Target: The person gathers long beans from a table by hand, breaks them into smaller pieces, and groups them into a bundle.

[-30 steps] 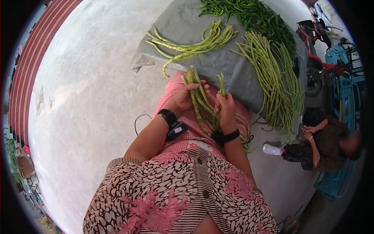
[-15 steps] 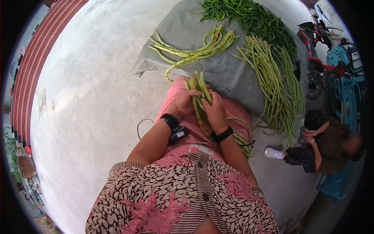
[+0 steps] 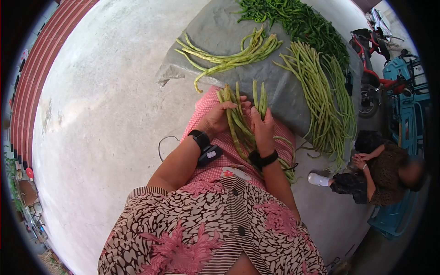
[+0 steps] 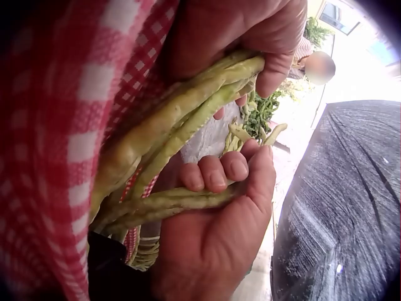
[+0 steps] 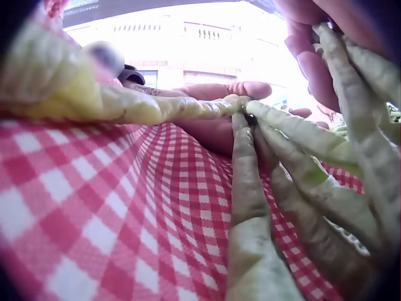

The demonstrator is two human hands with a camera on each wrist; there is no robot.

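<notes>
Bundle of long pale-green yardlong beans [image 3: 238, 121] lies across the lap on the red-and-white checked cloth [image 3: 215, 151], long axis running away from the body, tips toward the grey tarp [image 3: 275, 87]. Left hand [image 3: 217, 117] curls round the main bundle; right hand [image 3: 263, 128], just beside it, grips a few separate pods upright. Lower bean ends hidden under the wrists; wrist views too close to count pods.

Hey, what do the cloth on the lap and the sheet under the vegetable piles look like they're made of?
The lap cloth looks like woven cotton, matte, with a red-and-white check. The sheet looks like a grey woven plastic sack or tarp, dull and creased, though the weave is too small to confirm.
</notes>
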